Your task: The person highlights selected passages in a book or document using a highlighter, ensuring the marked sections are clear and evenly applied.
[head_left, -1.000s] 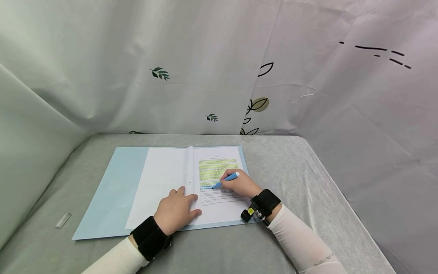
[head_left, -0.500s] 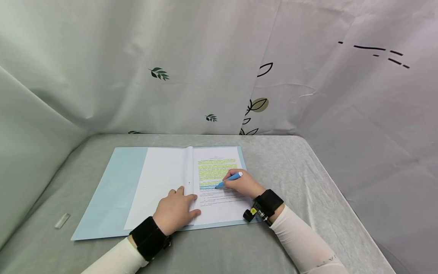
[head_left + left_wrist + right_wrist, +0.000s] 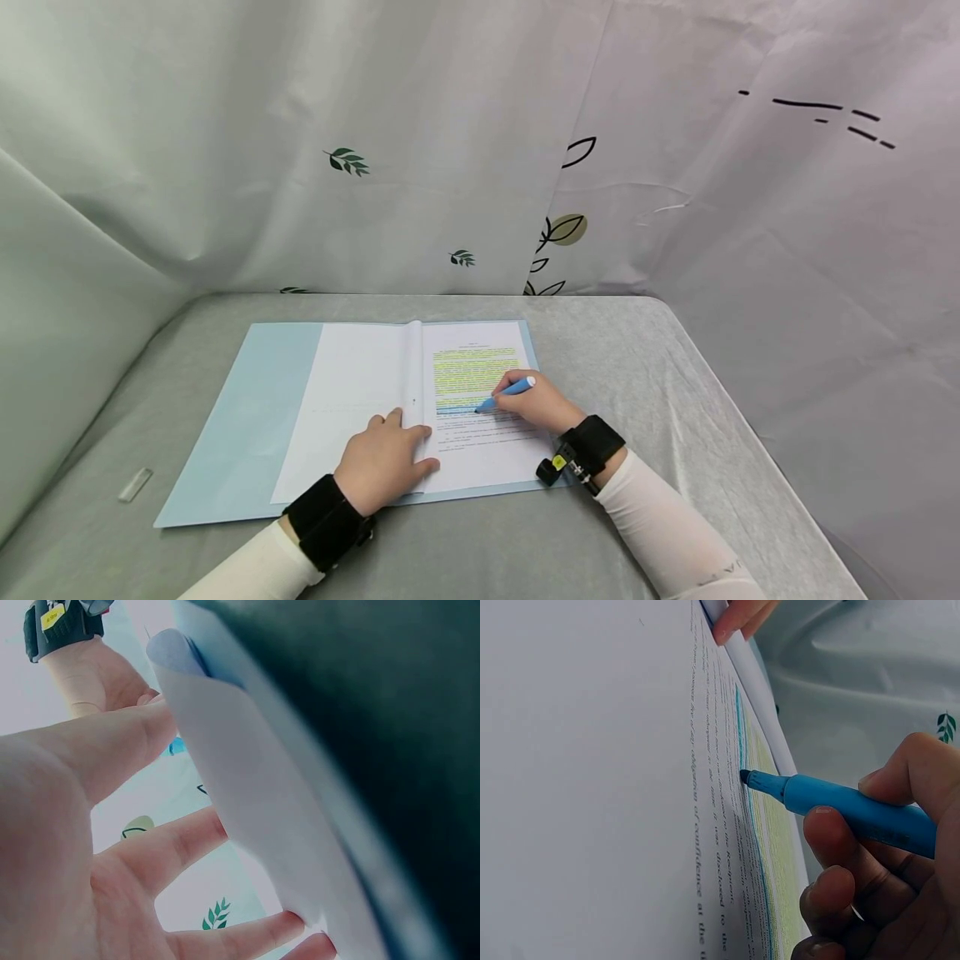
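My right hand [image 3: 536,403] pinches a blue highlighter [image 3: 855,812] between thumb and fingers, its dark tip on the printed page [image 3: 487,462]. Several lines on that page are marked yellow, and blue marking runs just below them. The page belongs to an open light blue folder [image 3: 217,450] of white sheets. With fingers spread, my left hand [image 3: 381,462] rests across the blank left sheet [image 3: 330,400] and the fold near the spine. In the left wrist view its fingers [image 3: 161,851] touch the curved paper edge [image 3: 225,765].
A small clear, whitish strip [image 3: 135,485] lies left of the folder on the grey cloth-covered table [image 3: 600,350]. A pale curtain [image 3: 420,125] with leaf prints stands behind and at both sides.
My right hand has slid a little to the right along the line, carrying the highlighter tip with it. The left hand stays in place on the sheets.
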`<state>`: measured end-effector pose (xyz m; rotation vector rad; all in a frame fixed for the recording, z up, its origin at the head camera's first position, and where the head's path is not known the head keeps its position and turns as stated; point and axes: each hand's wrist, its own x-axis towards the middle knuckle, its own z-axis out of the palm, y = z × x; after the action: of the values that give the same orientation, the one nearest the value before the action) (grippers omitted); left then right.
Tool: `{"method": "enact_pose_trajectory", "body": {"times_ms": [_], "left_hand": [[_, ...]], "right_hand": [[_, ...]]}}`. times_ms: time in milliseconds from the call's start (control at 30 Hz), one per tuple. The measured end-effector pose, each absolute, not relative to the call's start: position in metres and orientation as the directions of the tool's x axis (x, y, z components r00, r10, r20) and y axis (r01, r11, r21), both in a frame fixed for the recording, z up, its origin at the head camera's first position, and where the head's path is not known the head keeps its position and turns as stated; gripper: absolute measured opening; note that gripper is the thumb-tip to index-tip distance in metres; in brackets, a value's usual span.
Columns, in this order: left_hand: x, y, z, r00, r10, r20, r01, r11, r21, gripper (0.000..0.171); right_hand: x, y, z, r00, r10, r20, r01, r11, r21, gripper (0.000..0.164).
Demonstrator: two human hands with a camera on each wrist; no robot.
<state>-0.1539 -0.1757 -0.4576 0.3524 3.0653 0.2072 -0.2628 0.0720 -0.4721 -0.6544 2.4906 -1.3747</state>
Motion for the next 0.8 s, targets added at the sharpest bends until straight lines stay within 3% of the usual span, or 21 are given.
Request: {"method": "enact_pose_trajectory", "body": {"times_ms": [800], "left_hand": [[-0.1564,-0.1770,-0.4602,-0.973,0.229,-0.037,0.222,0.966,0.135,0.054]], "right_hand": [[-0.2633,0.0799,-0.4721,-0.888,-0.460,-0.017,-0.222,0.460,-0.860,0.004]]}}
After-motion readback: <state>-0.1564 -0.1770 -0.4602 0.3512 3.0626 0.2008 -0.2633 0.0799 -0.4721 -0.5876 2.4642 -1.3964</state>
